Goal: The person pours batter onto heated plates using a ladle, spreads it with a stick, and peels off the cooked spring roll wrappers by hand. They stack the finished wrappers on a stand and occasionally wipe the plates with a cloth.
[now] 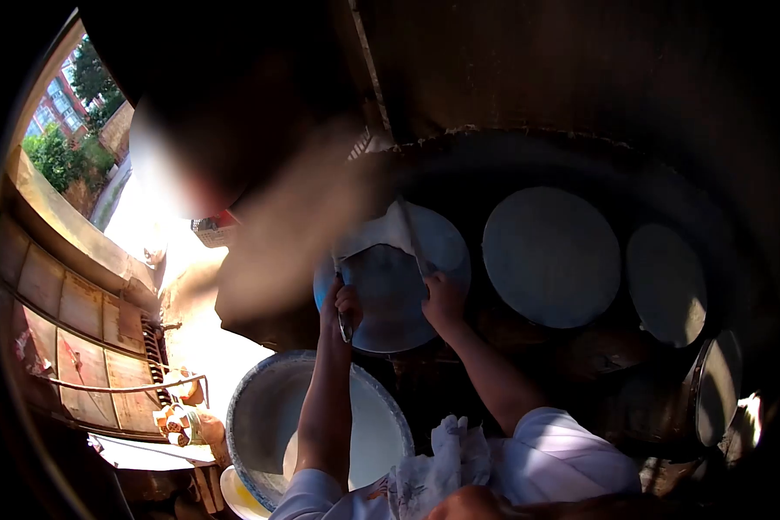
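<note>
My left hand (347, 303) is wrapped around a thin tool with a metal handle (347, 328); its upper end reaches the edge of a white sheet. A long flat stick (412, 236) is gripped in my right hand (443, 296), its far end against the same sheet. That thin white sheet (383, 230), perhaps dough or a pancake, covers the far part of a round griddle plate (390, 316). Both hands are over this plate. A large blurred brown shape hides part of the area to the upper left.
Two pale round plates (551, 257) (666, 286) lie to the right, and another round disc (719, 390) stands tilted at the far right. Below my left forearm is a big tub (242, 390) of whitish liquid. Sunlit panels (82, 347) line the left side.
</note>
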Demonstrator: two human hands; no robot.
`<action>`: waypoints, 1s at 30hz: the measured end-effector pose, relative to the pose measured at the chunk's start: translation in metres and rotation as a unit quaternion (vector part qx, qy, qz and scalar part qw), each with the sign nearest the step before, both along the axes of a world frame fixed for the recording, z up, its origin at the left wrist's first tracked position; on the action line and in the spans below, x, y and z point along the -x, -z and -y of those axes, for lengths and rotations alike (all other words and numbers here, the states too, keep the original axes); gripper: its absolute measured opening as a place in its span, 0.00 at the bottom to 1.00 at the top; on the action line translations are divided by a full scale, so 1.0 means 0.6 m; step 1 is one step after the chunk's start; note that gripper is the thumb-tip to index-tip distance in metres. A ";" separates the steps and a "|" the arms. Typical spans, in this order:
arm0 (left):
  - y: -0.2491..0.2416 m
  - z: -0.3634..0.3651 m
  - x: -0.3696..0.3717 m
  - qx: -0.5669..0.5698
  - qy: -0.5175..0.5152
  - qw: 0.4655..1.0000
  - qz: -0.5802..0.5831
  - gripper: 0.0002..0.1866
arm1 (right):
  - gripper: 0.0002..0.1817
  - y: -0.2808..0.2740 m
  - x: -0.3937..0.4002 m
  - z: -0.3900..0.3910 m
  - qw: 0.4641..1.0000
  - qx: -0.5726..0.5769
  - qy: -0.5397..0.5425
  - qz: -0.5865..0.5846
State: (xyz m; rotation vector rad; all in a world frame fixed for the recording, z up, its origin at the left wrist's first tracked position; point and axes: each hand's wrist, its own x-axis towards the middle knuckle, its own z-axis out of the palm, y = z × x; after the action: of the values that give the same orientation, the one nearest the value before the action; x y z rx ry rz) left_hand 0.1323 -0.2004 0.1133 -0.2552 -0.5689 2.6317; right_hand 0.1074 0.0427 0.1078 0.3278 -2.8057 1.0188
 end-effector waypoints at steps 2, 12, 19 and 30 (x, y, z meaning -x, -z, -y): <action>0.007 0.003 -0.026 0.001 -0.041 0.999 0.010 0.20 | 0.16 -0.002 0.037 -0.010 0.997 -0.009 -0.010 0.074; 0.002 -0.113 -0.169 -0.124 -0.206 0.969 -0.052 0.20 | 0.18 -0.003 0.035 0.027 0.993 -0.016 -0.102 0.065; -0.106 -0.204 -0.186 -0.055 -0.279 0.951 -0.120 0.21 | 0.15 0.010 0.144 -0.105 0.976 0.034 -0.196 -0.088; -0.177 -0.312 -0.189 -0.021 -0.322 0.938 -0.127 0.24 | 0.14 0.036 0.189 -0.047 0.909 0.057 -0.414 -0.013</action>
State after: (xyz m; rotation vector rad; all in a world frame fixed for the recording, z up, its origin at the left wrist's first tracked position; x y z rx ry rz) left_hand 0.2458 -0.0130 0.2195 0.3462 -0.7088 3.1950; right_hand -0.0060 0.0708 0.0861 1.5834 -2.5524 1.2660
